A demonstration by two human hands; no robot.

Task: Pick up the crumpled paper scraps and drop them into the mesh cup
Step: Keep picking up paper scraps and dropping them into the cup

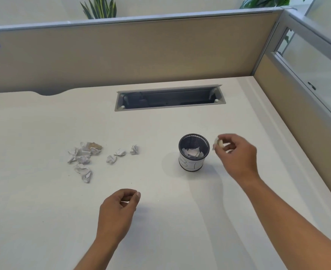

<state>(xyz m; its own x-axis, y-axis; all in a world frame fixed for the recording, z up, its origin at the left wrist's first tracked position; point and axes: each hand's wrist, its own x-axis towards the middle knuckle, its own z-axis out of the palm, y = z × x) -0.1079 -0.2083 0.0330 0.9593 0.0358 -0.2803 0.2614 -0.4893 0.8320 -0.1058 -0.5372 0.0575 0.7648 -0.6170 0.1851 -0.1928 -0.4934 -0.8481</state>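
While our right hand [236, 152] pinched one paper scrap [217, 142] just right of the mesh cup [193, 152], our left hand [120, 207] hung loosely curled, empty; other crumpled scraps [84, 156] lay well left on the desk [44, 211].

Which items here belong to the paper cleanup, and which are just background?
Job:
mesh cup
loose paper scraps
scrap held in right hand
left hand

Background:
cable tray opening
partition
plants
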